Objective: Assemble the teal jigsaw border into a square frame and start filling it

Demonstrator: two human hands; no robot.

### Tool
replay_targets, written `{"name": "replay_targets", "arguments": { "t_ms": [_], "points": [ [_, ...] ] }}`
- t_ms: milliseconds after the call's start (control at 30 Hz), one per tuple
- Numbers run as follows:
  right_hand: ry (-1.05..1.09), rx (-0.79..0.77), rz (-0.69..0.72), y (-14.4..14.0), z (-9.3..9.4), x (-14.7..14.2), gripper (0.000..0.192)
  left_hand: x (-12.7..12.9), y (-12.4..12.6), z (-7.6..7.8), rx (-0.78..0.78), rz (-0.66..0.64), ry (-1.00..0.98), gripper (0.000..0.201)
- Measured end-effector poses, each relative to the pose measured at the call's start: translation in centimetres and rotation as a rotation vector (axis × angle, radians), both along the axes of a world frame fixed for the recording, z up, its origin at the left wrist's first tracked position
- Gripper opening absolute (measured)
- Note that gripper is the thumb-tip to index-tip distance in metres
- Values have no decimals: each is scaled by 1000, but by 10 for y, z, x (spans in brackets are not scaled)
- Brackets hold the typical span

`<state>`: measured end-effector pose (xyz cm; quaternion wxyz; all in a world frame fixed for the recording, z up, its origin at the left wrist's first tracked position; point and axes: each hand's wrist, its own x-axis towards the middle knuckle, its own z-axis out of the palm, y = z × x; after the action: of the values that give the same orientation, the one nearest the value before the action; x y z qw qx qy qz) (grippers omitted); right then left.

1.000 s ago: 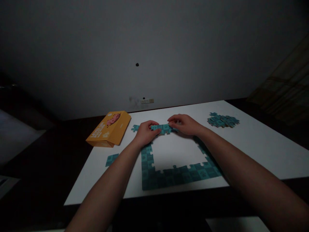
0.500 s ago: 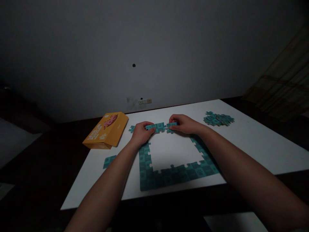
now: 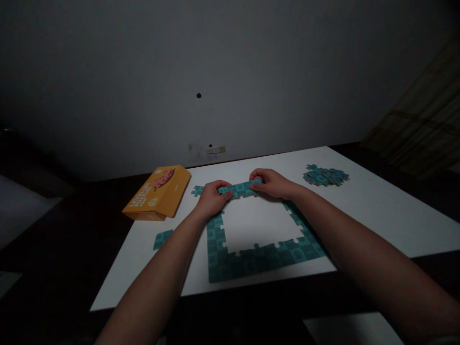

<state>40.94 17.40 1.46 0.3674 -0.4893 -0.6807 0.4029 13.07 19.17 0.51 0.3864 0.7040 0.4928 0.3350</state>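
Note:
A short strip of teal jigsaw puzzle pieces [image 3: 240, 189] is held between my two hands above the far side of the puzzle frame. My left hand [image 3: 213, 197] pinches the strip's left end, thumb in front. At its right end, my right hand [image 3: 270, 183] grips the strip between thumb and fingers. Below them on the table lies the joined puzzle border [image 3: 247, 263], with left, near and right sides visible around a bare white middle. My right forearm hides part of the border's right side.
A yellow puzzle box [image 3: 158, 194] lies at the table's left edge. A heap of loose puzzle pieces [image 3: 325, 176] sits at the right. One loose piece [image 3: 162, 238] is by my left forearm, and another [image 3: 196, 190] lies behind my left hand. The white table [image 3: 381, 215] ends near me.
The gap between the puzzle part in my left hand and the piece in my right has closed; they now form one strip. My right hand has moved slightly left.

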Motion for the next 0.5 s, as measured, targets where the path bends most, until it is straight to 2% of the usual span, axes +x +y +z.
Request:
{"name": "replay_targets", "arguments": {
  "t_ms": [133,367,500],
  "points": [
    [-74,-2,-24,1,3,3,27,4,-3,0,85,-83,93,22],
    [-271,1,-24,4,2,11,20,8,-7,6,410,-139,438,41],
    [-287,8,-25,5,-2,14,22,-2,-7,10,435,-206,509,41]
  ]
}}
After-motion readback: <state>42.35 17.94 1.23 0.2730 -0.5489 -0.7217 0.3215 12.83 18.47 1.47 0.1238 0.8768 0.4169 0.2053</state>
